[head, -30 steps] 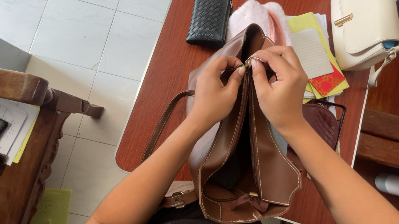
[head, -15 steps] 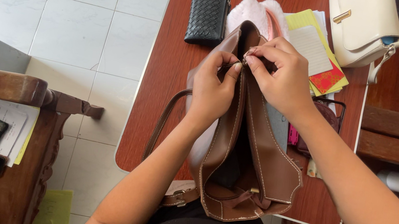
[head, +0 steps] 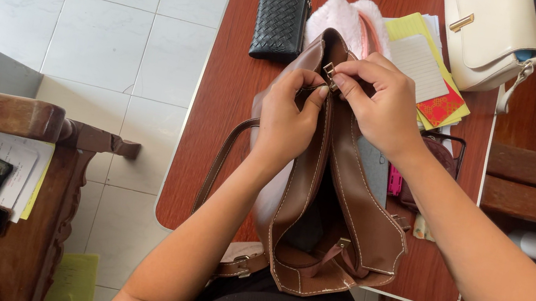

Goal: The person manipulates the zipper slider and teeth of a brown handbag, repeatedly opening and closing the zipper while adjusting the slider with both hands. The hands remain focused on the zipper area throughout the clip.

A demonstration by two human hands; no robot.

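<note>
Our right hand [head: 377, 103] pinches a small brass clasp [head: 329, 72] at the far end of the brown leather bag [head: 338, 206], thumb and forefinger pressed together on it. Our left hand [head: 287, 121] grips the bag's left wall just beside the clasp, fingers curled over the rim, thumb inside. The two hands almost touch.

The bag lies lengthwise on the red-brown surface [head: 220, 135], its near end hanging over the edge toward our lap, mouth open and dark inside. A strap [head: 223, 157] loops off its left side.

We judge the leather soft and floppy: the walls sag and fold where unsupported, so the rim by the stitched seam gives the best hold, while the clasp is small, hard and likely slippery, needing a fingertip pinch. The bag looks light to middling.

Farther out: a black woven wallet [head: 280, 23] to the far left, a pink fuzzy thing [head: 338, 15] behind the bag, yellow and red papers [head: 433, 76] to the right, a cream handbag [head: 491, 32] at the far right corner. White floor tiles [head: 84, 33] lie left.
</note>
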